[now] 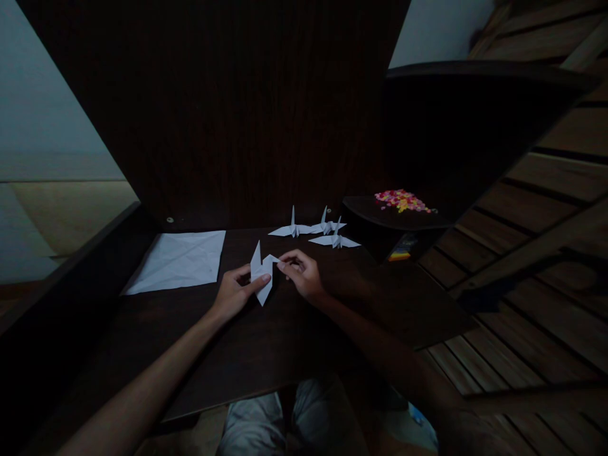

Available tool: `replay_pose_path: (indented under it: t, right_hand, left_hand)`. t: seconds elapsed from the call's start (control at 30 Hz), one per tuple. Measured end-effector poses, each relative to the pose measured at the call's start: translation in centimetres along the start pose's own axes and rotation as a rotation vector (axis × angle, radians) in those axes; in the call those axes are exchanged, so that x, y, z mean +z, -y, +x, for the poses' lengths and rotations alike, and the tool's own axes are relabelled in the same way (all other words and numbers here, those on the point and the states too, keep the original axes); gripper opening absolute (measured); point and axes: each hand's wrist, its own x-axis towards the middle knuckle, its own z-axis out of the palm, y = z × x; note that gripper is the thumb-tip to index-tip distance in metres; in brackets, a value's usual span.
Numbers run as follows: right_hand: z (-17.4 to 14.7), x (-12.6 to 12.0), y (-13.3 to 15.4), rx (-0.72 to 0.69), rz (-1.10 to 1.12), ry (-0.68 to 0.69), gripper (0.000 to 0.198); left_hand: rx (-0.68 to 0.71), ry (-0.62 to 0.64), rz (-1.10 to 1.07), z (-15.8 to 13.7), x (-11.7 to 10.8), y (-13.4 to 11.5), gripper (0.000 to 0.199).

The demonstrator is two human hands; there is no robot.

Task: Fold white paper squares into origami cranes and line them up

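At my twelve o'clock, my left hand (232,292) clasps the folded paper (256,271), probably to steady it while my right hand (304,273) pinches its one-o'clock tip (273,258). The creased sheet (183,261) lies at its nine o'clock, apparently to leave me room.

the folded paper (267,270) in the middle is plain white, as are the three paper birds (294,231) on the far side. the sheet (183,261) on the left is white too, lined with faint grey creases. the worktop (247,354) is dark brown; the far panel (256,114), almost black, has a fine streaky grain. the pile (402,201) at far right mixes pink, red and yellow. brown slats (536,172) with black gaps stripe the right side.
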Motion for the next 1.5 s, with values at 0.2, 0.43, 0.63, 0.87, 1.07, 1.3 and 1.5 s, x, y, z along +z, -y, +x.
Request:
replay_pose_path:
  t: [0.2,0.43,0.63,0.87,1.07,1.3,1.5]
  right_hand:
    - [-0.6,0.0,1.2,-0.343,-0.213,0.003,0.012]
    - [-1.2,-0.1,1.3,-0.535,-0.35,0.056,0.023]
    - [-1.1,0.1,0.8,-0.593,-0.417,0.068,0.021]
    - [-0.9,0.3,1.2,-0.616,-0.429,0.025,0.007]
    - [-1.0,0.2,1.2,-0.603,-0.429,0.041,0.007]
    - [-0.9,0.2,1.0,-0.589,-0.389,0.038,0.006]
    - [-0.9,0.4,1.3,-0.573,-0.346,0.025,0.009]
  left_hand:
    - [0.384,-0.112,0.296,0.3,-0.7,0.1,0.012]
    - [0.6,-0.223,0.398,0.5,-1.6,0.1,0.01]
    - [0.616,-0.176,0.402,0.6,-1.9,0.2,0.012]
    - [0.63,-0.13,0.409,0.6,-1.7,0.4,0.011]
    - [0.608,-0.105,0.384,0.5,-1.6,0.3,0.011]
    - [0.595,-0.106,0.367,0.5,-1.6,0.3,0.01]
    - [0.593,-0.104,0.394,0.5,-1.6,0.3,0.011]
